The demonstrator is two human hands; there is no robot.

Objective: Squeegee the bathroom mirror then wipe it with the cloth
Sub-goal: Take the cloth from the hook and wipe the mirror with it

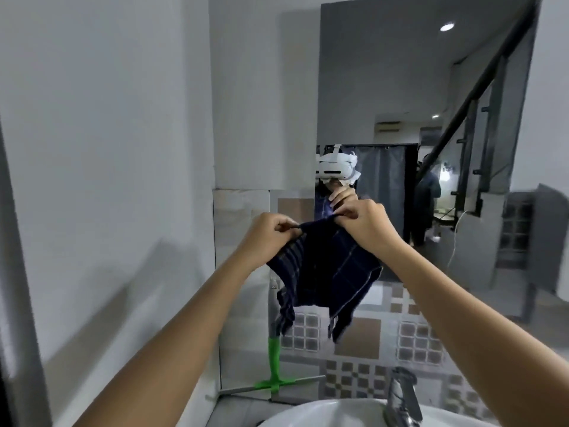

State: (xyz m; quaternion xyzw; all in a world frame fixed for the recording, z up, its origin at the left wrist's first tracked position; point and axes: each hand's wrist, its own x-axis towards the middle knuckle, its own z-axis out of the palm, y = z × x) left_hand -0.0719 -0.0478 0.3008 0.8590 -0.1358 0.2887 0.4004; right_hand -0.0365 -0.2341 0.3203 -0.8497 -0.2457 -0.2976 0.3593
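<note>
A dark blue striped cloth (326, 269) hangs spread in front of me, just below the mirror's lower left corner. My left hand (271, 234) pinches its top left edge and my right hand (365, 224) pinches its top right edge. The tall mirror (415, 103) is on the wall ahead and reflects a headset, my hands and a room behind. A green-handled squeegee (274, 362) leans upright against the tiled wall in the corner behind the sink, its blade resting at the bottom, untouched.
A white sink (323, 414) sits at the bottom edge with a chrome tap (401, 399) on its right. Patterned tiles (409, 337) cover the wall under the mirror. A plain white wall (107, 149) stands close on the left.
</note>
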